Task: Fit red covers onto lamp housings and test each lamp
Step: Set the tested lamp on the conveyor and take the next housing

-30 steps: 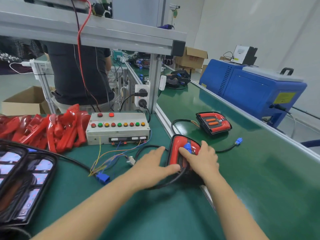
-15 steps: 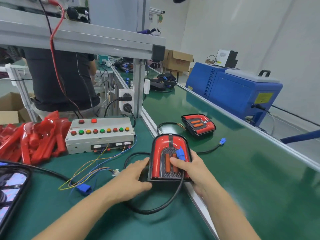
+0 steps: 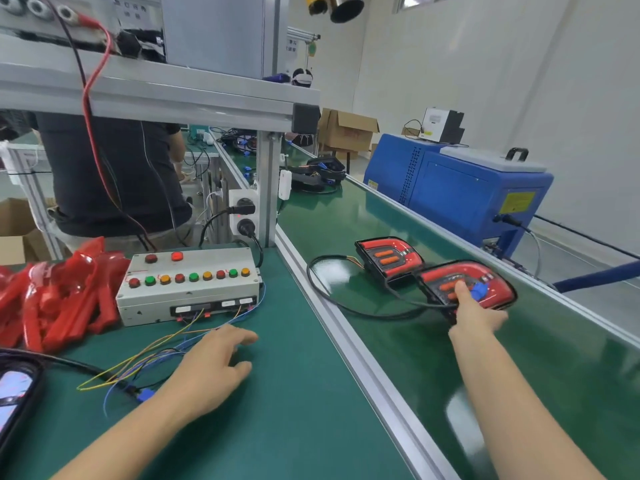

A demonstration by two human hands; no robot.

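Observation:
My right hand (image 3: 476, 315) grips a red-covered lamp (image 3: 485, 284) by its near edge, thumb on top, on the green conveyor belt (image 3: 519, 375). The lamp's blue connector (image 3: 480, 291) lies on its cover and its black cable (image 3: 346, 303) loops to the left. A second red-covered lamp (image 3: 388, 258) lies just behind it, touching. My left hand (image 3: 211, 370) hovers over the green bench mat with fingers loosely curled, holding nothing. The grey test box (image 3: 188, 285) with coloured buttons stands behind it, one red lamp lit on top. Loose red covers (image 3: 59, 292) are piled at the left.
Coloured test wires with a blue plug (image 3: 143, 394) trail from the box toward my left forearm. A black lamp housing (image 3: 15, 393) sits at the far left edge. An aluminium rail (image 3: 346, 337) separates bench and belt. A blue machine (image 3: 460, 192) stands beyond the belt. Another person stands behind the frame.
My right hand carried the lamp from the bench edge rightward onto the conveyor, beside the other lamp. My left hand let go of it and stayed over the bench.

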